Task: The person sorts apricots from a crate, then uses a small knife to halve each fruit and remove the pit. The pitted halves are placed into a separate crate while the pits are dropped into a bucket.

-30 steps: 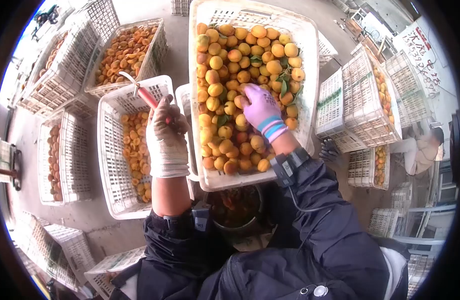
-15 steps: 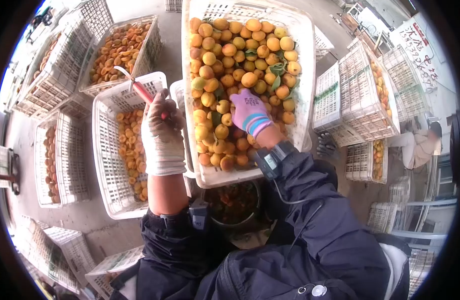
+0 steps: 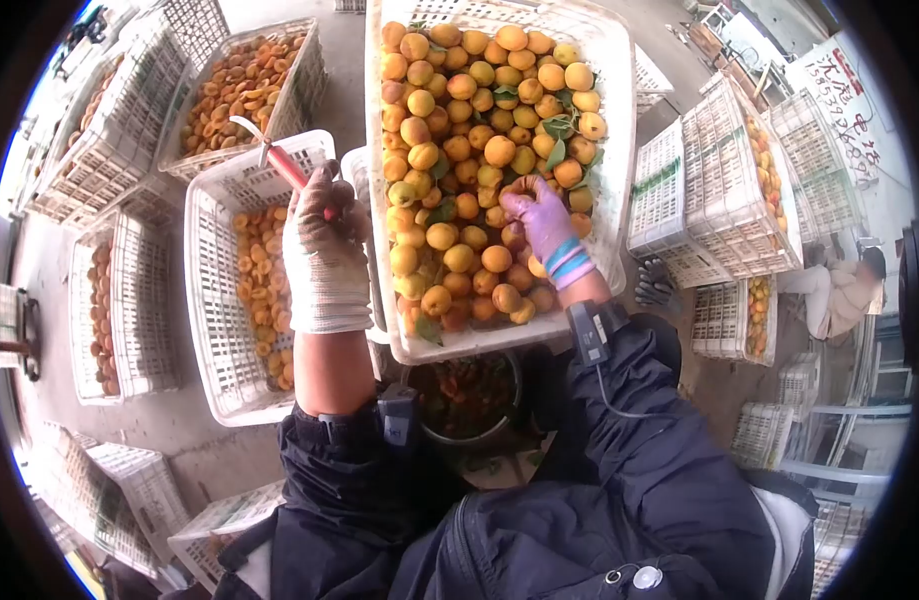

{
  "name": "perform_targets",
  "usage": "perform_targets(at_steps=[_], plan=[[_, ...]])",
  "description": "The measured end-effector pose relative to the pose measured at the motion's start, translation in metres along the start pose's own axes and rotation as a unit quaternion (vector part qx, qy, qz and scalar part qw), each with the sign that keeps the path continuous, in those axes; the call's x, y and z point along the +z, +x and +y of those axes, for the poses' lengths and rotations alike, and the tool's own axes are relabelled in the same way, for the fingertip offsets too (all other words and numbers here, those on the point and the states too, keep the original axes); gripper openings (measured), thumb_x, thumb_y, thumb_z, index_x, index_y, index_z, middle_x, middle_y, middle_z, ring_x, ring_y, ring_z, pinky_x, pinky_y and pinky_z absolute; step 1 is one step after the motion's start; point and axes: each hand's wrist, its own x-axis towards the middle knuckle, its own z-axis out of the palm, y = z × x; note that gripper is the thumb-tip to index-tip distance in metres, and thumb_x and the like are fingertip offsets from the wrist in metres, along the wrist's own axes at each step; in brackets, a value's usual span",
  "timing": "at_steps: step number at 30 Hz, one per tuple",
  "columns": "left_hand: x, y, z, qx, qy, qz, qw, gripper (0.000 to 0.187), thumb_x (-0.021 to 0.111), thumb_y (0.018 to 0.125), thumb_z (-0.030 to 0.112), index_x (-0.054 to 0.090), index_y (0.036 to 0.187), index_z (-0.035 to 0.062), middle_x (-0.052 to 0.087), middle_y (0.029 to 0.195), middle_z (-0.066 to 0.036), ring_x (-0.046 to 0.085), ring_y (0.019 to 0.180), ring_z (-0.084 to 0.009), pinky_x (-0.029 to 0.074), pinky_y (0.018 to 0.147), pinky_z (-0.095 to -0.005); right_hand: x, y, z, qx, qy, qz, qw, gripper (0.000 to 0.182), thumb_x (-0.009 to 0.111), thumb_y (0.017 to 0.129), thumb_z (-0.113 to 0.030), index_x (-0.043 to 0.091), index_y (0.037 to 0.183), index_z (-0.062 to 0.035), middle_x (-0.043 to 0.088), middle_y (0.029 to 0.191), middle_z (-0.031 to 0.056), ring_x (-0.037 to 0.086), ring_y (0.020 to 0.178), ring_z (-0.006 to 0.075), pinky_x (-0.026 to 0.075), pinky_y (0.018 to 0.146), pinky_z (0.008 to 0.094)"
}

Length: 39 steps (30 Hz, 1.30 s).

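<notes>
My left hand (image 3: pixel 327 235), in a white knitted glove with a dark, stained palm, is closed round the red handle of a cutting tool (image 3: pixel 286 167) whose curved metal tip points up and left. It hangs between two white crates. My right hand (image 3: pixel 542 222), in a purple glove, is over the crate of whole apricots (image 3: pixel 616 130), its fingers curled together at the fruit; whatever they hold is too hidden to name. Loose green leaves (image 3: pixel 556 140) lie among the apricots. The left crate (image 3: pixel 211 330) holds apricot halves (image 3: pixel 264 270).
A round bucket (image 3: pixel 466 437) with dark contents stands below the big crate. Filled crates are at the upper left (image 3: pixel 304 85) and right (image 3: pixel 719 195). A dark glove (image 3: pixel 655 285) lies right of the big crate. Another person (image 3: pixel 835 293) sits at the far right.
My right hand has moved right and slightly down over the apricots, and its fingers have drawn together. Several apricots near the crate's front have shifted. My left hand keeps the tool.
</notes>
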Motion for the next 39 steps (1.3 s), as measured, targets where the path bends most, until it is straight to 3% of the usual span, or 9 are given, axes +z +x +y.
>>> perform_targets(at_steps=[3,4,6,14,25,33,35,36,39], plan=[[0.005,-0.003,0.001,-0.004,0.017,0.004,1.000,0.016,0.063,0.091,0.018,0.064,0.101,0.0054,0.052,0.069,0.004,0.039,0.052,-0.0071,0.031,0.046,-0.0195,0.003,0.017,-0.022,0.064,0.059,0.001,0.996,0.032,0.075,0.081,-0.024,0.060,0.100,-0.0030,0.062,0.086,0.0100,0.062,0.081,0.0226,0.051,0.072,0.0358],[0.005,-0.002,0.002,-0.005,0.022,0.017,1.000,0.018,0.064,0.091,0.018,0.064,0.102,0.0050,0.051,0.069,0.004,0.039,0.052,-0.0071,0.031,0.045,-0.0198,0.006,0.020,-0.029,-0.098,-0.211,0.017,0.973,0.032,0.074,0.081,-0.023,0.061,0.102,-0.0044,0.063,0.092,0.0109,0.063,0.086,0.0246,0.052,0.072,0.0376],[0.005,0.000,0.002,-0.002,0.017,0.028,0.999,0.018,0.064,0.091,0.019,0.064,0.102,0.0049,0.051,0.069,0.004,0.039,0.052,-0.0071,0.031,0.045,-0.0197,0.013,0.019,-0.038,-0.282,-0.517,0.000,0.808,0.032,0.070,0.081,-0.019,0.062,0.111,-0.0115,0.062,0.113,0.0106,0.064,0.099,0.0292,0.055,0.071,0.0424],[0.011,0.000,0.000,0.020,0.050,0.086,0.995,0.018,0.065,0.090,0.018,0.064,0.101,0.0039,0.053,0.068,0.002,0.041,0.051,-0.0083,0.032,0.045,-0.0212,0.043,0.042,-0.048,-0.244,-0.812,-0.174,0.501,0.027,0.055,0.091,-0.018,0.059,0.118,-0.0171,0.061,0.115,0.0085,0.065,0.101,0.0249,0.055,0.071,0.0379],[0.013,-0.002,0.002,0.013,0.027,0.087,0.996,0.018,0.064,0.090,0.019,0.064,0.100,0.0044,0.054,0.069,0.003,0.042,0.051,-0.0083,0.033,0.045,-0.0213,0.050,0.040,-0.064,-0.175,-0.795,-0.203,0.544,0.044,0.066,0.079,-0.016,0.056,0.121,-0.0155,0.058,0.120,0.0127,0.057,0.114,0.0267,0.051,0.087,0.0388],[0.004,0.000,0.006,-0.019,-0.002,0.010,1.000,0.019,0.064,0.090,0.018,0.063,0.103,0.0039,0.053,0.070,0.003,0.042,0.052,-0.0078,0.033,0.046,-0.0201,0.027,0.045,-0.067,-0.211,-0.719,-0.187,0.635,0.036,0.063,0.085,-0.017,0.055,0.120,-0.0149,0.060,0.112,0.0147,0.065,0.097,0.0285,0.054,0.080,0.0389],[0.007,-0.003,0.004,-0.007,0.004,0.031,0.999,0.019,0.064,0.091,0.018,0.063,0.103,0.0041,0.052,0.070,0.003,0.041,0.052,-0.0076,0.032,0.046,-0.0198,0.015,0.039,-0.075,-0.102,-0.447,-0.172,0.872,0.034,0.066,0.087,-0.020,0.057,0.118,-0.0108,0.066,0.106,0.0110,0.066,0.093,0.0245,0.053,0.078,0.0357],[0.009,-0.004,0.004,0.005,0.013,0.051,0.999,0.019,0.064,0.091,0.018,0.062,0.104,0.0042,0.052,0.070,0.003,0.041,0.053,-0.0074,0.032,0.046,-0.0195,0.001,0.048,-0.058,-0.023,-0.191,-0.217,0.957,0.031,0.067,0.090,-0.024,0.057,0.117,-0.0104,0.066,0.096,0.0072,0.064,0.073,0.0166,0.052,0.062,0.0300],[0.012,-0.003,0.002,0.011,0.024,0.077,0.997,0.018,0.064,0.091,0.018,0.063,0.103,0.0042,0.051,0.069,0.003,0.041,0.053,-0.0071,0.031,0.046,-0.0194,-0.022,0.031,-0.049,0.067,0.251,-0.200,0.945,0.027,0.064,0.093,-0.023,0.058,0.118,-0.0113,0.065,0.095,0.0048,0.060,0.067,0.0137,0.046,0.051,0.0235]])
